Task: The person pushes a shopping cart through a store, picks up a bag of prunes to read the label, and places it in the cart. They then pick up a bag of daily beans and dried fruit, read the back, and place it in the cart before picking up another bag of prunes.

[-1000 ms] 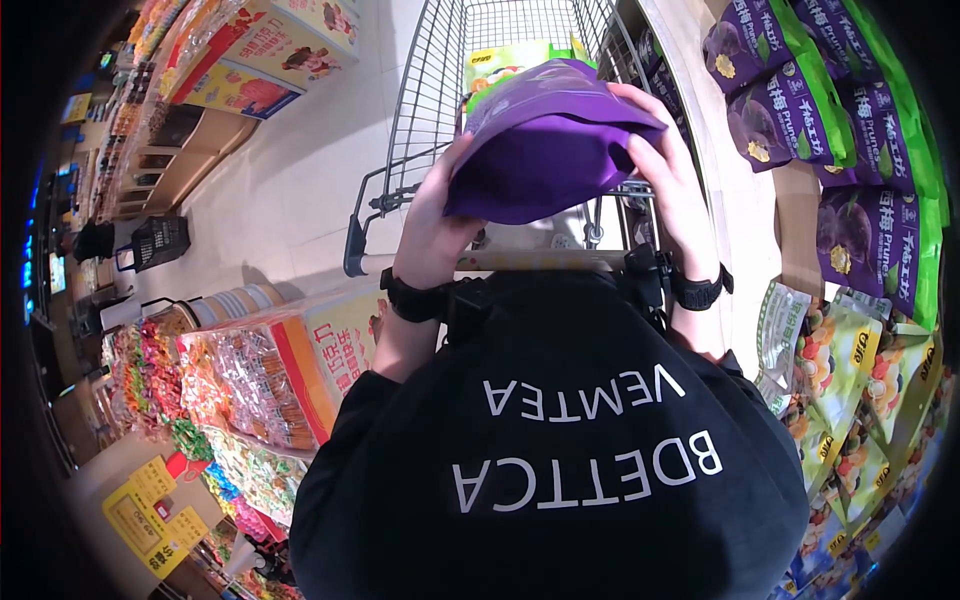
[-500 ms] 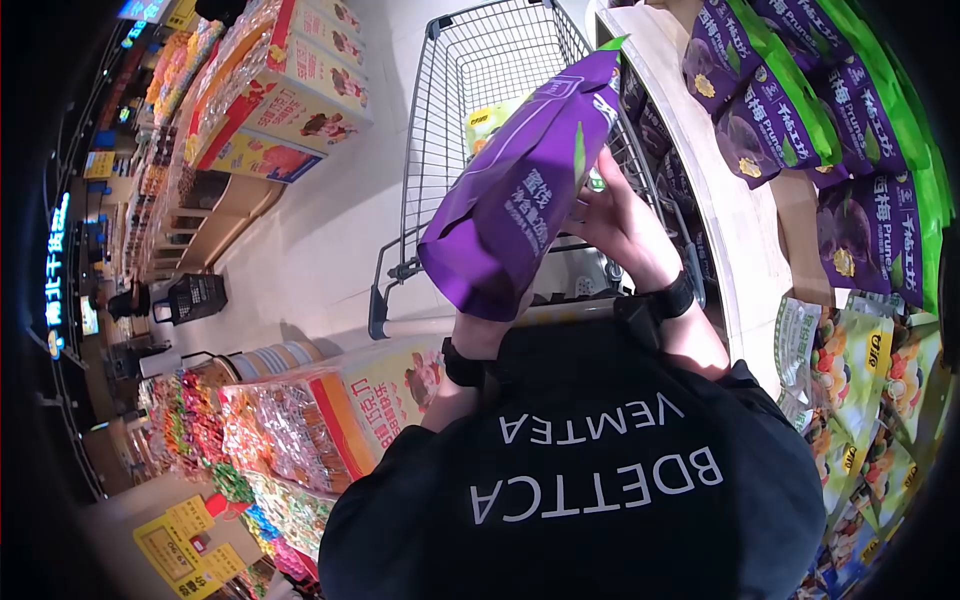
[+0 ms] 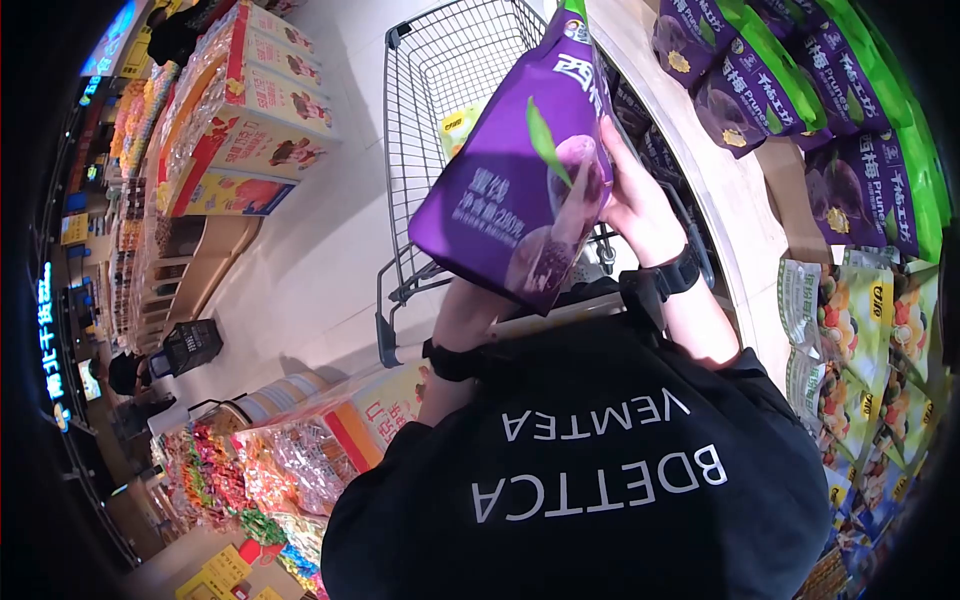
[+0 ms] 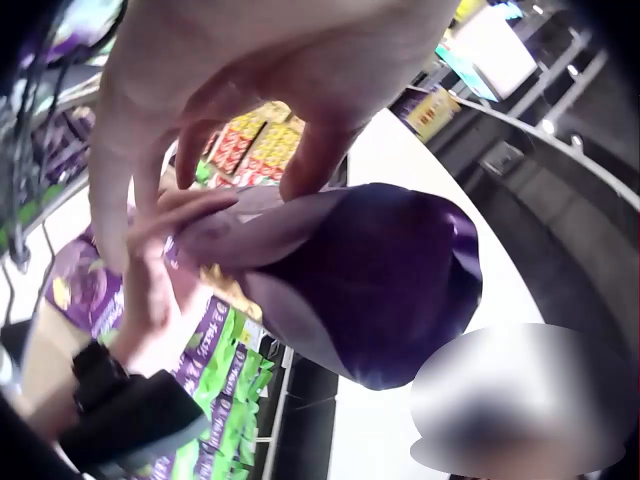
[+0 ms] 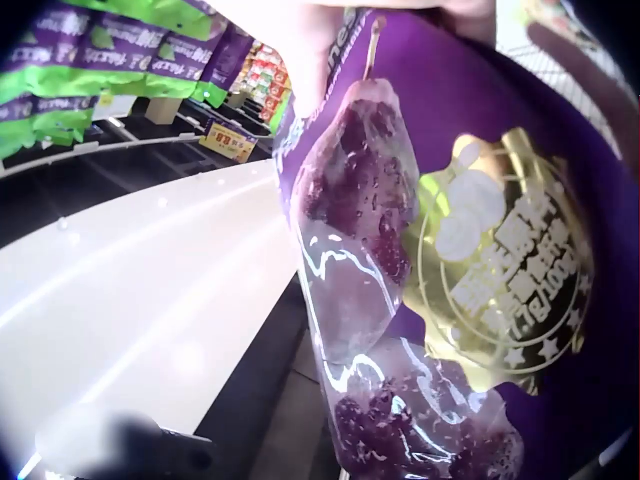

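Note:
A purple bag of prunes point(image 3: 500, 190) is held tilted over the shopping cart point(image 3: 470, 60), its printed front facing up in the head view. My right hand point(image 3: 640, 205) grips the bag's right edge, its wrist in a black band. Under the bag's lower end is my left hand point(image 3: 468, 318), its fingers mostly hidden there by the bag. In the left wrist view the left hand point(image 4: 250, 70) has its thumb and fingers curled at the bag point(image 4: 390, 280). The right wrist view shows the bag's clear window and gold seal point(image 5: 500, 260) up close.
Inside the cart lies a yellow-green package point(image 3: 458, 128). Shelves on the right carry more purple prune bags point(image 3: 850, 190) and yellow-green fruit bags point(image 3: 850, 340). Chocolate boxes point(image 3: 265, 150) and wrapped candy point(image 3: 290, 465) stand on the left, with a dark basket point(image 3: 190, 345) on the floor.
The bag has turned from bottom-end-on to showing its printed front. The left hand has moved from its left side to beneath its lower end. The right hand stays at the right edge.

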`<state>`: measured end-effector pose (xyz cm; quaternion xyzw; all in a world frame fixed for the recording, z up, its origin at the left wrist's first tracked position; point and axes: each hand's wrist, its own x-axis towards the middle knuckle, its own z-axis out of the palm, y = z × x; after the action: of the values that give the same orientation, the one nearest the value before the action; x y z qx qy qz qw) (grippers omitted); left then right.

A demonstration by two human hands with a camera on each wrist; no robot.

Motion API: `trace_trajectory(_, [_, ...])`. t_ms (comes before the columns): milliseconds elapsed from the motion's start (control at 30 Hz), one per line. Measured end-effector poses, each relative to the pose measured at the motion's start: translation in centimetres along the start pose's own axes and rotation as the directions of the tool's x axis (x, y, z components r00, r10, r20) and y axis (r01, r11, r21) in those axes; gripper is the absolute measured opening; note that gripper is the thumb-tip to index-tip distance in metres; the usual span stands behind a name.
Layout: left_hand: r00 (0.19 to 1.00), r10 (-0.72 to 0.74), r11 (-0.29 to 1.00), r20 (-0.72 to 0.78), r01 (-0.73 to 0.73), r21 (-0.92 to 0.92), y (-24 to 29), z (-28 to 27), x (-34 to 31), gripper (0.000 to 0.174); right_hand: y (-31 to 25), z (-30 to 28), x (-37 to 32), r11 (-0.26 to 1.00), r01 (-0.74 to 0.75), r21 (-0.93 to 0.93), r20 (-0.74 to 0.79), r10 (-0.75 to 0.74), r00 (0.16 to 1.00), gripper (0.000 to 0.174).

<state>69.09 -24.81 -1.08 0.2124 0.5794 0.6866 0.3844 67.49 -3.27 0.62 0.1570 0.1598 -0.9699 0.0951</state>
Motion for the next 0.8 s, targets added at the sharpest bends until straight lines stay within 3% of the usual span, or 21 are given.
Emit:
trace_trajectory(33, [0.964, -0.022, 0.999, -0.265, 0.034, 0.042, 1.2, -0.1, -0.8, 0.066, -0.1, -0.1, 0.5, 0.992, 0.080, -0.094, -0.054, -0.086, 0.995, 0.036])
trace_trajectory(67, [0.857, -0.033, 0.994, -0.514, 0.080, 0.070, 2.1, -0.5, -1.5, 0.069, 0.0, 0.4, 0.6, 0.970, 0.152, -0.191, -0.099, -0.173, 0.980, 0.034])
trace_trajectory(100, [0.859, -0.032, 0.995, -0.512, 0.075, 0.063, 2.3, -1.9, -1.8, 0.069, 0.0, 1.0, 0.4, 0.926, 0.237, -0.294, -0.108, -0.279, 0.954, 0.040])
trace_trajectory(133, [0.915, -0.091, 0.910, -0.394, -0.084, -0.407, 2.4, -3.6, -1.9, 0.069, 0.0, 1.3, 0.6, 0.871, 0.288, -0.398, -0.110, -0.358, 0.927, 0.054])
trace_trajectory(167, [0.963, -0.075, 0.592, -0.260, -0.167, -0.788, 2.3, -4.6, -1.9, 0.069, 0.3, 1.6, 0.7, 0.804, 0.320, -0.502, -0.096, -0.419, 0.903, 0.060])
trace_trajectory(200, [0.964, -0.067, 0.586, -0.259, -0.172, -0.792, 1.9, -5.0, -2.0, 0.069, 0.7, 2.0, 0.8, 0.723, 0.347, -0.598, -0.070, -0.479, 0.875, 0.066])
trace_trajectory(233, [0.965, 0.013, 0.888, -0.262, -0.132, -0.440, 2.1, -5.0, -1.8, 0.067, 1.2, 2.2, 0.9, 0.653, 0.364, -0.664, -0.048, -0.523, 0.851, 0.074])
trace_trajectory(267, [0.969, 0.089, 0.996, -0.231, -0.089, 0.011, 2.3, -5.1, -1.6, 0.066, 1.8, 2.7, 0.7, 0.572, 0.409, -0.711, 0.024, -0.562, 0.827, 0.075])
trace_trajectory(300, [0.969, 0.021, 0.997, -0.247, -0.002, 0.078, 2.5, -4.9, -1.5, 0.074, 2.2, 2.9, 0.8, 0.473, 0.428, -0.770, 0.079, -0.595, 0.800, 0.075])
trace_trajectory(333, [0.969, 0.028, 0.997, -0.247, -0.010, 0.074, 2.6, -4.6, -1.2, 0.074, 2.7, 3.4, 0.8, 0.370, 0.441, -0.818, 0.137, -0.618, 0.774, 0.076])
trace_trajectory(400, [0.945, -0.018, 0.994, -0.326, 0.052, 0.096, 2.8, -4.4, -1.0, 0.073, 3.4, 5.0, 0.1, 0.358, 0.481, -0.800, 0.198, -0.599, 0.776, 0.077])
trace_trajectory(533, [0.903, 0.101, 0.986, -0.417, -0.034, 0.166, 2.5, -4.7, -1.3, 0.065, 3.6, 7.2, -0.7, 0.269, 0.547, -0.792, 0.319, -0.582, 0.748, 0.083])
trace_trajectory(600, [0.884, 0.125, 0.982, -0.450, -0.044, 0.185, 2.5, -5.4, -1.3, 0.056, 3.4, 8.1, -1.0, 0.313, 0.554, -0.771, 0.341, -0.531, 0.775, 0.085])
trace_trajectory(667, [0.859, -0.025, 0.998, -0.511, 0.055, 0.043, 3.7, -5.8, -1.4, 0.048, 2.6, 8.0, -0.5, 0.375, 0.568, -0.733, 0.415, -0.415, 0.810, 0.083])
trace_trajectory(733, [0.850, -0.107, 0.994, -0.516, 0.104, -0.036, 4.8, -6.3, -1.2, 0.041, 1.6, 8.0, 0.3, 0.282, 0.506, -0.815, 0.429, -0.294, 0.854, 0.083])
trace_trajectory(800, [0.878, 0.074, 0.992, -0.473, -0.112, -0.053, 5.2, -7.2, -0.1, 0.038, 0.5, 5.6, 2.8, 0.129, 0.355, -0.926, 0.329, -0.185, 0.926, 0.090])
